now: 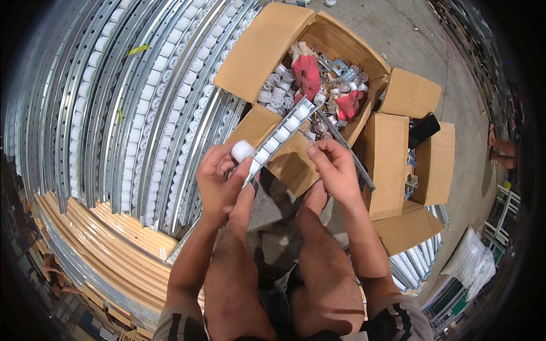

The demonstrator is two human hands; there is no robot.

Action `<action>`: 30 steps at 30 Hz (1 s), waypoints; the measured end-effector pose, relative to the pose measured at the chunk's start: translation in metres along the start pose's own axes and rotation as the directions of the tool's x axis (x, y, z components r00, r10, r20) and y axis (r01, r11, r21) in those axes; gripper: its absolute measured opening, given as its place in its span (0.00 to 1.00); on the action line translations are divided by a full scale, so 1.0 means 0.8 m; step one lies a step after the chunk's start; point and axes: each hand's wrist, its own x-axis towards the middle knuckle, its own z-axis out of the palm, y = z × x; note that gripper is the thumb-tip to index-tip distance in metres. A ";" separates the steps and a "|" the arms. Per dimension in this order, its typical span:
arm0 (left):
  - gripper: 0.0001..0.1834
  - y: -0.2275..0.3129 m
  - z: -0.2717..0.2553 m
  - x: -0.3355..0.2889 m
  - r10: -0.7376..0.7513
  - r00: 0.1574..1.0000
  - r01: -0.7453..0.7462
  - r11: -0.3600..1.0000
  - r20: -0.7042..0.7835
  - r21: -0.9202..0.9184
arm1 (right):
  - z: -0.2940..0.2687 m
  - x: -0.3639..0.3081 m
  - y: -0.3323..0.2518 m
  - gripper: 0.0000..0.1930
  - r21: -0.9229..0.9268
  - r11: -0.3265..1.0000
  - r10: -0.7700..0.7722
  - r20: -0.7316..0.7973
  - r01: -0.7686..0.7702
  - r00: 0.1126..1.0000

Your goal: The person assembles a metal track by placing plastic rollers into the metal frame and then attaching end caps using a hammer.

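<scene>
My left hand [219, 179] is closed around a small white plastic roller [243, 150], held up between thumb and fingers. Just beside it a short metal roller track [280, 135], fitted with a row of white rollers, slants from that hand up to the open carton. My right hand [336, 167] pinches what looks like a thin metal pin [307, 136], its tip pointing toward the track. Below the track spreads a cardboard flap [296, 167]. A bare metal rail [355, 159] leans to the right of my right hand.
The large carton [256, 51] holds loose white rollers [277, 94], metal brackets and red-and-white gloves [307, 74]. A smaller carton [389, 165] with a dark phone-like object [424, 131] stands at right. Long roller tracks [136, 113] are stacked at left, above tan lengths [108, 233].
</scene>
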 end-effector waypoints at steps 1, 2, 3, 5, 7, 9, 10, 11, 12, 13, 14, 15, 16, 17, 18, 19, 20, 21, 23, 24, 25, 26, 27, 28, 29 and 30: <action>0.18 -0.015 -0.012 -0.010 -0.060 0.998 0.060 0.993 0.006 -0.100 | -0.010 0.000 0.003 0.10 -0.038 0.999 0.005 -0.010 -0.005 1.000; 0.18 -0.029 -0.021 -0.019 -0.067 0.998 0.067 0.994 0.012 -0.085 | -0.021 0.001 0.009 0.10 0.007 0.999 0.037 -0.053 -0.037 0.998; 0.18 -0.038 -0.030 -0.028 -0.070 0.997 0.070 0.995 0.013 -0.067 | -0.033 0.008 0.010 0.10 0.001 1.000 0.013 -0.095 -0.012 0.995; 0.18 -0.045 -0.042 -0.044 -0.117 0.993 0.116 0.992 -0.007 -0.054 | -0.062 0.030 0.006 0.10 0.013 0.999 0.032 -0.168 -0.031 0.985; 0.18 -0.046 -0.051 -0.055 -0.202 0.979 0.199 0.977 -0.041 -0.071 | -0.099 0.076 0.008 0.12 -0.184 0.983 -0.016 -0.216 -0.025 0.976; 0.17 -0.051 -0.065 -0.067 -0.273 0.954 0.270 0.962 -0.121 -0.043 | -0.132 0.145 0.038 0.12 -0.553 0.832 -0.176 -0.166 0.056 0.970; 0.16 -0.055 -0.073 -0.073 -0.305 0.938 0.303 0.952 -0.164 -0.040 | -0.138 0.175 0.050 0.12 -0.695 0.711 -0.241 -0.096 0.109 0.966; 0.16 -0.057 -0.084 -0.081 -0.318 0.925 0.307 0.948 -0.206 -0.084 | -0.134 0.191 0.052 0.12 -0.796 0.596 -0.181 -0.005 0.106 0.983; 0.15 -0.055 -0.098 -0.092 -0.319 0.924 0.305 0.948 -0.210 -0.095 | -0.112 0.209 0.049 0.13 -0.873 0.469 -0.110 0.096 0.136 0.989; 0.15 -0.055 -0.107 -0.106 -0.318 0.922 0.299 0.947 -0.220 -0.116 | -0.091 0.226 0.039 0.14 -0.928 0.320 -0.032 0.188 0.188 0.982; 0.15 -0.089 -0.142 -0.129 -0.265 0.936 0.332 0.880 -0.231 0.339 | -0.064 0.236 0.033 0.14 -0.924 0.229 -0.034 0.308 0.308 0.951; 0.16 -0.081 -0.139 -0.135 -0.214 0.945 0.278 0.924 -0.246 0.263 | -0.056 0.236 0.030 0.14 -0.897 0.208 -0.085 0.381 0.391 0.920; 0.18 -0.066 -0.129 -0.133 -0.163 0.955 0.217 0.952 -0.246 0.214 | -0.062 0.236 0.037 0.14 -0.868 0.222 -0.121 0.427 0.444 0.896; 0.19 -0.037 -0.115 -0.127 -0.241 0.941 0.280 0.949 -0.239 0.146 | -0.083 0.243 0.053 0.14 -0.860 0.220 -0.149 0.438 0.461 0.887; 0.18 -0.049 -0.123 -0.130 -0.208 0.958 0.249 0.946 -0.199 0.206 | -0.090 0.253 0.075 0.14 -0.846 0.233 -0.165 0.452 0.480 0.877; 0.17 -0.072 -0.122 -0.129 -0.182 0.970 0.183 0.983 -0.158 -0.012 | -0.094 0.259 0.083 0.14 -0.860 0.182 -0.170 0.451 0.477 0.876; 0.16 -0.077 -0.126 -0.131 -0.170 0.970 0.158 0.984 -0.174 -0.080 | -0.096 0.262 0.079 0.14 -0.871 0.138 -0.188 0.445 0.472 0.876; 0.16 -0.077 -0.127 -0.136 -0.155 0.975 0.132 0.980 -0.162 -0.149 | -0.095 0.260 0.072 0.14 -0.878 0.106 -0.208 0.441 0.468 0.873; 0.16 -0.089 -0.118 -0.161 -0.112 0.977 0.075 0.978 -0.182 -0.197 | -0.099 0.245 0.058 0.15 -0.886 0.063 -0.255 0.431 0.460 0.865; 0.15 -0.085 -0.111 -0.165 -0.098 0.979 0.058 0.974 -0.180 -0.218 | -0.107 0.242 0.051 0.15 -0.888 0.060 -0.281 0.423 0.455 0.862; 0.17 -0.081 -0.112 -0.168 -0.104 0.981 0.069 0.976 -0.163 -0.207 | -0.112 0.239 0.046 0.15 -0.890 0.069 -0.308 0.411 0.451 0.858; 0.19 -0.076 -0.113 -0.172 -0.113 0.984 0.083 0.976 -0.140 -0.203 | -0.121 0.233 0.040 0.15 -0.896 0.073 -0.328 0.393 0.438 0.859; 0.20 -0.070 -0.110 -0.176 -0.131 0.983 0.103 0.974 -0.129 -0.200 | -0.127 0.233 0.034 0.15 -0.895 0.084 -0.345 0.387 0.438 0.855; 0.21 -0.072 -0.110 -0.177 -0.131 0.981 0.103 0.977 -0.144 -0.186 | -0.133 0.230 0.032 0.16 -0.895 0.099 -0.361 0.375 0.435 0.854; 0.21 -0.073 -0.110 -0.175 -0.128 0.980 0.101 0.980 -0.150 -0.173 | -0.145 0.227 0.027 0.16 -0.897 0.114 -0.377 0.359 0.427 0.854; 0.21 -0.066 -0.109 -0.171 -0.128 0.980 0.103 0.982 -0.155 -0.160 | -0.153 0.227 0.024 0.16 -0.897 0.140 -0.395 0.338 0.420 0.854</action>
